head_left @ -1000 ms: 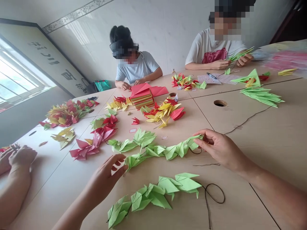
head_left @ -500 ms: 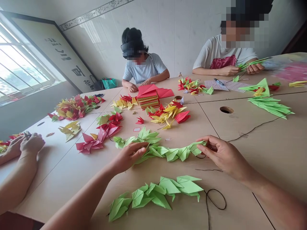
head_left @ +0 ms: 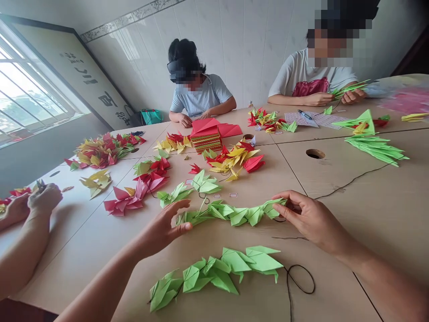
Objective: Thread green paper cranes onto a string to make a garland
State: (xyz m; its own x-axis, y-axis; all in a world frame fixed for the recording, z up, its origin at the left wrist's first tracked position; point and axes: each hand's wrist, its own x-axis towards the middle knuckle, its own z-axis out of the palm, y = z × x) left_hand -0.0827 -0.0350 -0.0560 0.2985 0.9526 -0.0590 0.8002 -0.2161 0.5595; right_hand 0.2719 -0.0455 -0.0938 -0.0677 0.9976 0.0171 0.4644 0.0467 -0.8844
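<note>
A strand of light green paper cranes (head_left: 237, 214) on dark thread lies across the table before me. Its right end is pinched between the thumb and fingers of my right hand (head_left: 301, 219). My left hand (head_left: 164, 230) is open around its left end, thumb and fingers spread; whether they touch the paper I cannot tell. Closer to me lies a second strand of green cranes (head_left: 214, 270), with a looped black thread (head_left: 314, 286) trailing from its right end. Just beyond my left hand is a shorter green strand (head_left: 177, 193).
Red and yellow crane strands (head_left: 234, 158) and a stack of coloured paper (head_left: 206, 143) lie farther back. A large crane pile (head_left: 100, 150) is at left. The table has a round hole (head_left: 315, 154). Two people sit opposite; another person's hands (head_left: 43, 199) work at left.
My left hand has drawn back to the left and its fingers have spread, uncovering more of the strand's left end and the shorter strand beyond. My right hand keeps its pinch.
</note>
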